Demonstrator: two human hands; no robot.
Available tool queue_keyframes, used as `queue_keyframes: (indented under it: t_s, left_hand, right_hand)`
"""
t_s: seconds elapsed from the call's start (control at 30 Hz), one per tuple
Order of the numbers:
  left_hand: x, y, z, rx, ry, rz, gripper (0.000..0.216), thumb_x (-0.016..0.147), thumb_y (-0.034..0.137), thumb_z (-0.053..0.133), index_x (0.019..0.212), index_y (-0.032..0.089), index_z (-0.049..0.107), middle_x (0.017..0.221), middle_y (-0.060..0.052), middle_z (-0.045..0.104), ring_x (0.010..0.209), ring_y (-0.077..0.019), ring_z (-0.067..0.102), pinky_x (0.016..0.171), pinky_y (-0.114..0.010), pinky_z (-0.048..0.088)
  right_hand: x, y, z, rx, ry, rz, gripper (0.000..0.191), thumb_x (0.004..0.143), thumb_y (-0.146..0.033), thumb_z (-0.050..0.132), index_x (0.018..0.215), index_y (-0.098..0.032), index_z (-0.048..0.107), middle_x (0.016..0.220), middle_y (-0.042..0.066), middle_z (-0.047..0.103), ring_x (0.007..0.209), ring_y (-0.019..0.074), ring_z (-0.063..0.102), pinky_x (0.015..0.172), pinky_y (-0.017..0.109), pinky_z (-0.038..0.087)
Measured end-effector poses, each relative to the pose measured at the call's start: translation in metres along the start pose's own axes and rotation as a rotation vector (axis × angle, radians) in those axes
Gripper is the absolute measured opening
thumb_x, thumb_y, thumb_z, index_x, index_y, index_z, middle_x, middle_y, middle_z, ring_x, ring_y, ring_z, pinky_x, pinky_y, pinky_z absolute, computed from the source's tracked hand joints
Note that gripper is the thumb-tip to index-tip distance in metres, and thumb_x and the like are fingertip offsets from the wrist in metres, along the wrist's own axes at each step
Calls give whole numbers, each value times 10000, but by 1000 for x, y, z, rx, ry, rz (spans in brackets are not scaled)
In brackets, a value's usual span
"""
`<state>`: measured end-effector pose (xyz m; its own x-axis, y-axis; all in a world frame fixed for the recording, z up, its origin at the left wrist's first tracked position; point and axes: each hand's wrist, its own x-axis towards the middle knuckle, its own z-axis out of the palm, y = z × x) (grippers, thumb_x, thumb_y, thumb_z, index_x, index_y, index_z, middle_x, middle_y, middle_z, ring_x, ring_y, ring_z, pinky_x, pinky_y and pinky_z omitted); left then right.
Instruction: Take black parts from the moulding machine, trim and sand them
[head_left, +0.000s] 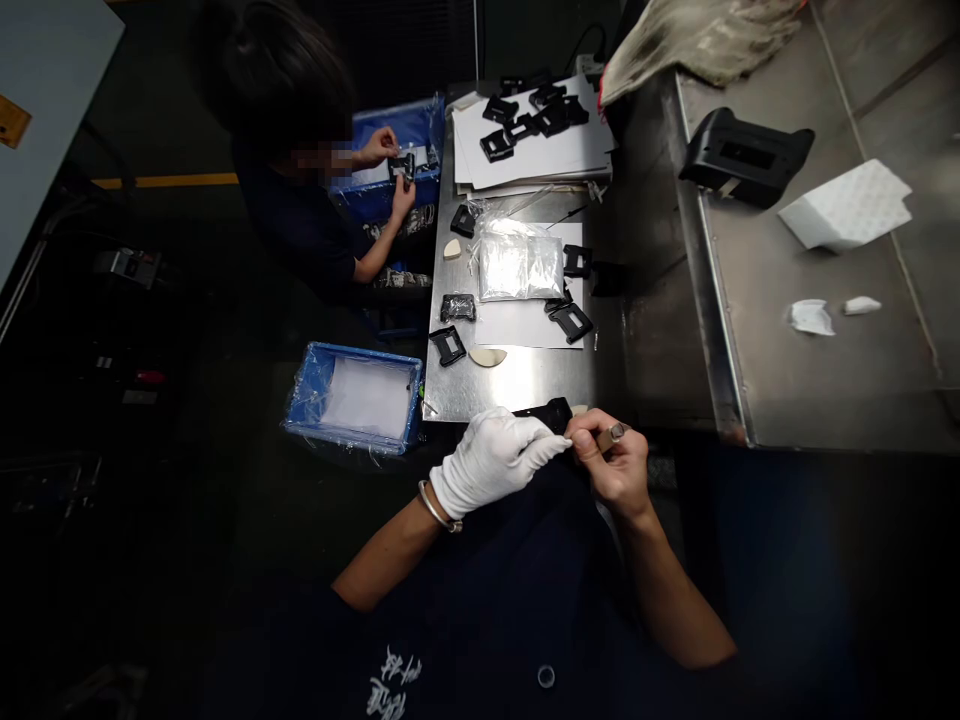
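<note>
My left hand (491,458) wears a white glove and is closed on a small black plastic part (546,413) at the near edge of the metal table (525,385). My right hand (616,462), bare, is closed on a small tan tool (611,436) whose end touches that part. The two hands meet just above my dark shirt. Several more black plastic parts (571,321) lie on white paper farther up the table, beside a clear plastic bag (520,266).
A stack of white sheets (540,150) carries several black parts. A blue bin (356,397) stands left of the table. Another person (300,170) handles a black part over a second blue bin. On the steel bench at right sit a black housing (742,155) and a white block (847,205).
</note>
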<state>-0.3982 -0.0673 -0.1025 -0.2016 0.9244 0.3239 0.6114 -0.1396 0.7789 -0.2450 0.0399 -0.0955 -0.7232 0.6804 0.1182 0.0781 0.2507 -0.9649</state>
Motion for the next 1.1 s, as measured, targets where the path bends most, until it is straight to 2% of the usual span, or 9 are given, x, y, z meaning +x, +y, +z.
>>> queue_keyframes:
  t_s: [0.13,0.27,0.4,0.57,0.73,0.93,1.1]
  left_hand:
    - [2,-2,-6,-36,-4,6,436,1057,353,382,872,151,721,693,-34,704,606,-137,624,656,-308,499]
    - [6,3,-19,-162,-40,-48,471,1066,321,324,898,150,730,758,-54,728,697,-155,663,744,-330,531]
    - [7,9,-29,-301,-61,-64,463,1067,311,314,968,140,733,897,-66,752,808,-169,685,825,-332,541]
    - [4,7,-32,-327,-122,-93,464,1066,335,286,1046,148,711,972,-73,744,907,-192,680,877,-344,530]
    - [2,6,-32,-353,-121,-108,466,1060,351,294,1037,131,703,969,-79,728,910,-195,673,852,-314,535]
    - [4,10,-35,-339,-160,-143,442,1055,335,294,1024,150,694,973,-82,720,927,-212,667,845,-328,522]
    - [5,11,-35,-371,-107,-139,349,1028,264,365,959,145,686,899,-68,709,850,-181,662,808,-305,527]
  right_hand:
    - [-2,-4,2,1,9,-3,220,956,-330,595,789,-193,635,602,-20,486,498,100,406,482,279,282]
    - [0,-10,2,-5,25,-14,220,958,-319,592,784,-191,633,619,-17,499,513,100,423,490,277,296]
    - [2,-15,0,-9,39,-16,204,959,-300,595,794,-188,637,624,-19,500,520,97,427,497,274,301]
    - [3,-18,1,6,55,19,209,961,-304,597,795,-182,636,621,-22,492,522,91,416,505,267,297]
    - [1,-20,5,40,79,89,199,957,-310,614,811,-179,648,648,-14,511,540,84,405,515,260,293]
    - [-2,-25,7,53,85,102,197,958,-320,614,823,-182,655,640,-16,507,527,82,400,497,257,279]
    - [-2,-28,8,55,84,116,204,955,-328,619,819,-183,662,612,-27,484,501,75,377,483,259,265]
